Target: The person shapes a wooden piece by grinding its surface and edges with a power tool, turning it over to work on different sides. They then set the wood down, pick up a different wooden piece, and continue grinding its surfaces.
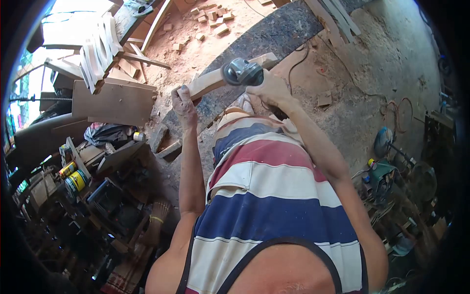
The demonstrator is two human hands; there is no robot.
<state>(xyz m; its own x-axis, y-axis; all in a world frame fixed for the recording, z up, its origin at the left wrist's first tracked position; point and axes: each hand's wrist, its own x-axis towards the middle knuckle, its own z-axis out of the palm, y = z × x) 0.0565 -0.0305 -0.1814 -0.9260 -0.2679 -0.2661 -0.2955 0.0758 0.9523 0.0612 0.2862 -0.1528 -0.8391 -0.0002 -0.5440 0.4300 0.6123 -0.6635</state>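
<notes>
My left hand (185, 107) is closed around the near left end of a curved wooden piece (208, 84), with the thumb on top. The pale piece slants up to the right over a dark, worn board (269, 35). My right hand (272, 90) wraps round the body of an angle grinder (243, 72). The grinder's round head overlaps the middle of the wooden piece. To its right, the far end of the wood shows again.
Small wood blocks (213, 18) lie in sawdust at the top. Curved slats (100, 51) stand at upper left. A cable (350, 73) crosses the dusty floor on the right. Cans (75, 181) sit at left. Another person's limb with a yellow band (159, 214) shows at lower left.
</notes>
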